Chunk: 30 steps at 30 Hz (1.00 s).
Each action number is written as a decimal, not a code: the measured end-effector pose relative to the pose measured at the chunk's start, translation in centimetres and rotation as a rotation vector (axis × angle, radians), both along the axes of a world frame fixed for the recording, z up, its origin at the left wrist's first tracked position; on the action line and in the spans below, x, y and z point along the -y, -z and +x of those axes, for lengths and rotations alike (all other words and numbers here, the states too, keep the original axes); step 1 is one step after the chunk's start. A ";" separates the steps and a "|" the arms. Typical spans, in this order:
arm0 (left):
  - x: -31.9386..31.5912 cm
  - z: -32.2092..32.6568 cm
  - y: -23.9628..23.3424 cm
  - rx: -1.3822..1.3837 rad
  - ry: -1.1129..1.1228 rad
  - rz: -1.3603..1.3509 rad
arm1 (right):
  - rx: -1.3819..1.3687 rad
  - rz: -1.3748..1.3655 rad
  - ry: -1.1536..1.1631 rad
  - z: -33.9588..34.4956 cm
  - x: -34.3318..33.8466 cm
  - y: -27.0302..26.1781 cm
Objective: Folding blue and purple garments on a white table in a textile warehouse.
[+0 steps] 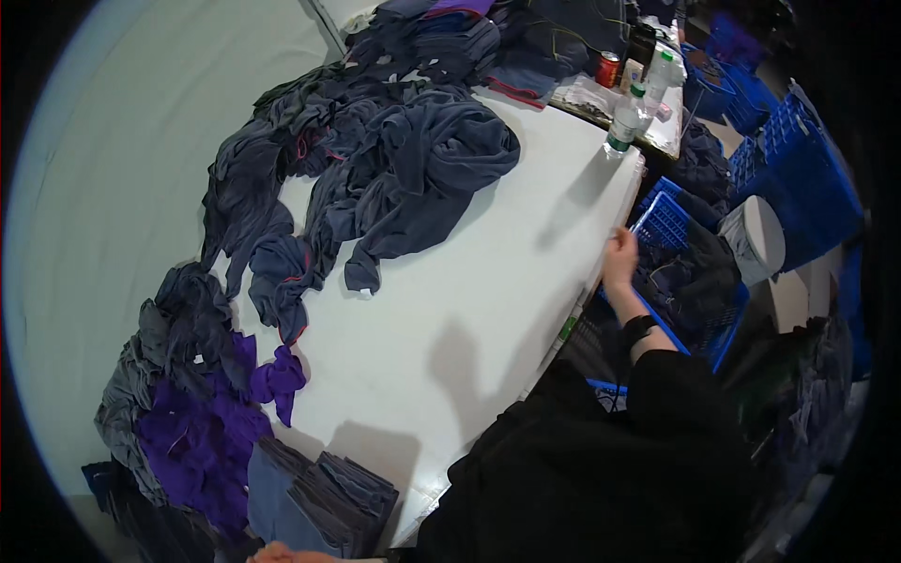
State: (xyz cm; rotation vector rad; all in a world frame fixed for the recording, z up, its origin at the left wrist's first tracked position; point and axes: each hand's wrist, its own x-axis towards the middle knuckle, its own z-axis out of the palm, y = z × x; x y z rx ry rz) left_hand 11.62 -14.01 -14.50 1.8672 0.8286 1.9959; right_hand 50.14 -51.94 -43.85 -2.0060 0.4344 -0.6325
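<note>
At the table's right edge is my right hand, slightly blurred with its fingers curled. It is beside the rim of a blue plastic basket; whether it grips anything cannot be made out. Only part of my left hand shows, at the bottom rim of the view. Just above it stands a stack of folded grey cloths. A crumpled purple cloth heap lies beyond the stack. Loose dark grey cloths, some with red edging, are piled along the far side of the white table.
On a side table, a clear plastic bottle with a green cap stands near a red can. Several blue baskets and a white bucket are on the right. Folded cloths sit at the back.
</note>
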 end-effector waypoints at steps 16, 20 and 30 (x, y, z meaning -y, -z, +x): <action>1.6 8.1 5.3 -0.347 0.144 -0.673 | 0.164 0.237 -1.425 4.7 -27.9 -12.7; 1.0 13.5 6.4 -0.565 0.419 -0.811 | 0.243 -0.667 -0.983 9.0 -28.1 -3.9; 2.1 23.9 4.9 -0.700 0.710 -0.554 | 0.354 0.261 -1.438 5.4 -25.1 -19.4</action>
